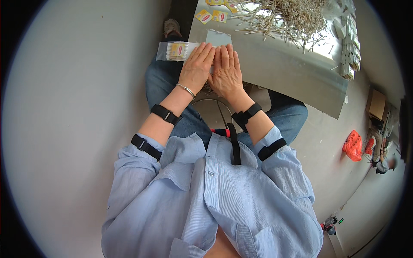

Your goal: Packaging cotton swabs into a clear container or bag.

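A clear plastic packet of cotton swabs (171,50) with a yellow and white label card sticks out past the left edge of the metal table. My left hand (197,66) lies flat across the packet's right end, fingers stretched and close together. Beside it, thumbs nearly meeting, my right hand (226,71) is also stretched flat at the table's edge. What lies under the palms is hidden. Just beyond the fingertips is a pale, bluish flat piece (218,38), its material unclear.
A large heap of loose cotton swabs (288,19) covers the far part of the metal table (292,71). Yellow and white label cards (220,16) lie at its far left. Filled packets (350,47) are stacked along the right edge. A red bag (352,146) sits on the floor; another person (380,150) is farther right.
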The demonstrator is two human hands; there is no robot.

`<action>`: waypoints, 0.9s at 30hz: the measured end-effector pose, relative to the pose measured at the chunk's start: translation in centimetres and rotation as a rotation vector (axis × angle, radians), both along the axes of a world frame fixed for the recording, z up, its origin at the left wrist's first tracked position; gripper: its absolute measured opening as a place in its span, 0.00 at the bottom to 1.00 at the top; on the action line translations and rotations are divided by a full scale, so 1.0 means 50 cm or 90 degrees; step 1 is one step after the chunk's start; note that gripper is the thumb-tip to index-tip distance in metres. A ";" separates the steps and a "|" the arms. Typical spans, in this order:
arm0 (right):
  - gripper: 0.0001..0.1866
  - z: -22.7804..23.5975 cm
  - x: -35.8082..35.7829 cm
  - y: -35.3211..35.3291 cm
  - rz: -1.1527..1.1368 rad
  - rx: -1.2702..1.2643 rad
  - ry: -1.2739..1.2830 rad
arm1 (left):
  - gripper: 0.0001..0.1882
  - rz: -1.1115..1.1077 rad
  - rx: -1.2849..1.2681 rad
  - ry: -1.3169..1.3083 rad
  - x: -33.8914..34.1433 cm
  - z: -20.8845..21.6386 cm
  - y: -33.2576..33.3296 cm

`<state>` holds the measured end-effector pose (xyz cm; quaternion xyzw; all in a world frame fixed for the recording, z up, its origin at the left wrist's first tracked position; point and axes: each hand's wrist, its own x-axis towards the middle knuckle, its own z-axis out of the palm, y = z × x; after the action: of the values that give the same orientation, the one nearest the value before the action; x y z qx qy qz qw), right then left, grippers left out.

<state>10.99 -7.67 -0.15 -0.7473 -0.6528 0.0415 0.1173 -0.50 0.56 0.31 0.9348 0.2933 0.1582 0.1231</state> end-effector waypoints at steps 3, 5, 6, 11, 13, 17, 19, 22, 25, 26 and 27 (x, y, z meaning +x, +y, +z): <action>0.42 0.000 0.000 -0.002 0.003 0.017 0.000 | 0.23 0.012 -0.032 -0.026 -0.001 -0.003 -0.003; 0.41 0.003 -0.001 -0.001 0.004 0.008 0.001 | 0.22 0.017 -0.030 -0.027 0.000 -0.004 -0.005; 0.41 0.004 -0.001 -0.001 0.005 -0.002 0.001 | 0.22 0.021 -0.028 -0.028 0.001 -0.004 -0.005; 0.39 0.007 -0.002 0.001 0.009 -0.017 -0.009 | 0.22 0.023 -0.019 -0.026 0.004 -0.003 -0.009; 0.39 0.007 -0.002 0.004 0.007 -0.035 -0.023 | 0.22 0.025 -0.021 -0.027 0.004 -0.004 -0.009; 0.41 0.008 0.004 0.001 0.025 -0.021 -0.003 | 0.22 0.025 -0.026 -0.040 0.002 -0.003 -0.009; 0.41 0.007 0.004 0.000 0.028 -0.021 0.002 | 0.23 0.023 -0.032 -0.038 0.001 -0.005 -0.008; 0.43 0.002 0.007 0.002 0.018 -0.011 0.015 | 0.23 0.034 -0.146 -0.106 0.008 -0.006 -0.007; 0.45 0.006 0.003 -0.005 0.013 -0.020 0.046 | 0.25 0.166 -0.389 -0.367 0.009 0.006 -0.015; 0.45 0.008 0.005 -0.001 0.012 -0.019 0.040 | 0.25 0.161 -0.444 -0.416 0.010 0.000 -0.010; 0.46 0.008 0.006 0.002 0.011 -0.018 0.034 | 0.25 0.154 -0.499 -0.465 0.012 -0.005 -0.008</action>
<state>11.29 -7.58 0.27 -0.7418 -0.6551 0.0720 0.1239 0.08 0.17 0.05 0.6627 0.3741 0.3642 0.5368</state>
